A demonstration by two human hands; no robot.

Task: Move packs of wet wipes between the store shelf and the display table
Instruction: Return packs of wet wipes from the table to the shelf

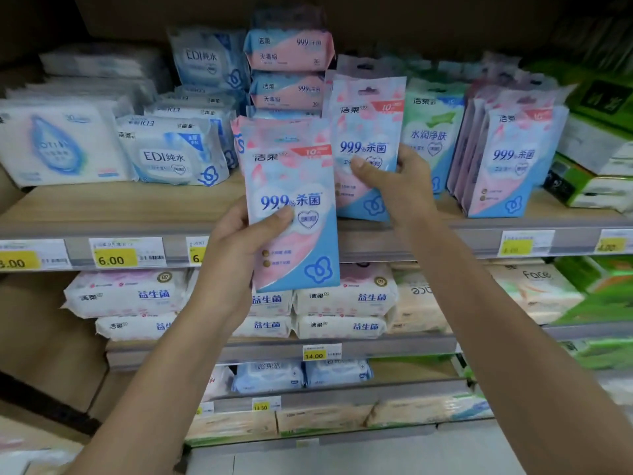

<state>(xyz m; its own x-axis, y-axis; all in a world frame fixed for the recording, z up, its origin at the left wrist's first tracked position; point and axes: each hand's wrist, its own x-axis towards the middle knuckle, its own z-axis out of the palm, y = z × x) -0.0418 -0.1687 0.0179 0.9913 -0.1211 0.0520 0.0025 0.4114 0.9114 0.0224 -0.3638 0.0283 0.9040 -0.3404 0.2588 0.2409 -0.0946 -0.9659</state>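
At the far left of the shelf (102, 207) lie flat white packs (58, 142) with a blue drop printed on them, and just beside them a pile of pale blue packs (171, 156) marked EDI. Below these, on the shelf's front rail, sits a yellow price tag (125, 253) reading 6.00. Next comes the left hand (236, 241), raised in front of the rail: its thumb is pressed across the lower front of a pink-and-blue pack of wet wipes, the held pack (291, 207), with the fingers curled behind it. That pack is upright, clear of the shelf and leaning slightly to the left, and its lower half covers the rail. Behind its top, further back on the shelf, stands a stack of pink-and-blue packs (289, 53) lying flat. Just to the right is a second pack (368, 132) of the same kind, upright at the shelf's front edge; whether its bottom rests on the board cannot be told. The right hand (397, 186) grips it, thumb on the front and fingers wrapped round its right edge. Beside that hand stands a green-and-white pack (433, 128), then a row of matching pink-and-blue packs (510, 159) set upright one behind another. Green boxes (596, 97) fill the far right.
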